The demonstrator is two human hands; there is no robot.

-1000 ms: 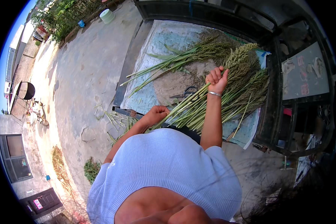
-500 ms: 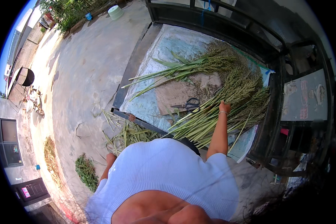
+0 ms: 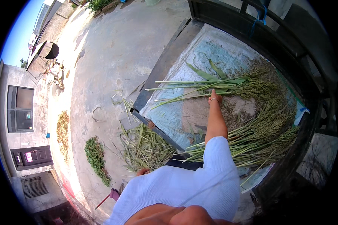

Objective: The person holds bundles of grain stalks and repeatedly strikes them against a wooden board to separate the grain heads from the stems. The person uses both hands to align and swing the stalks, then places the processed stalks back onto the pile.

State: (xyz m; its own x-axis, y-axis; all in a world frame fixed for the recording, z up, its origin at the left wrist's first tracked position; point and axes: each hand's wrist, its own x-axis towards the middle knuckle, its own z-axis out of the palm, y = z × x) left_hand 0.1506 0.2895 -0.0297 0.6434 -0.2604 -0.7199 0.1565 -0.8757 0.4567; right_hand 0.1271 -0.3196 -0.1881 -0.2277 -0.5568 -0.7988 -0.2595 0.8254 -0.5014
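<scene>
My right hand (image 3: 215, 98), a bracelet at its wrist, reaches over the smaller upper bunch of green stalks (image 3: 184, 96) with seed heads. One finger stretches out across the stalks; no firm grip shows. Nearer me lies a larger bunch of seed-headed stalks (image 3: 240, 139), partly behind my right forearm. A brown board (image 3: 196, 112) lies on the pale blue sheet (image 3: 169, 112) under the stalks, with loose seeds scattered about. My left hand (image 3: 142, 171) is low beside my body, close to a heap of cut leaves and stalks (image 3: 148, 148); its fingers are mostly hidden.
A dark metal frame with rails (image 3: 259, 41) bounds the bed's far side. Its near-left edge (image 3: 154, 129) stands above the concrete. On the ground lie a green plant pile (image 3: 97, 159) and dried stalks (image 3: 62, 131). A pink-ended stick (image 3: 110, 195) is by my left side.
My right hand has left the larger bunch and moved to the upper one. The view has turned, and the black-handled scissors on the board no longer show. My left hand remains low beside me.
</scene>
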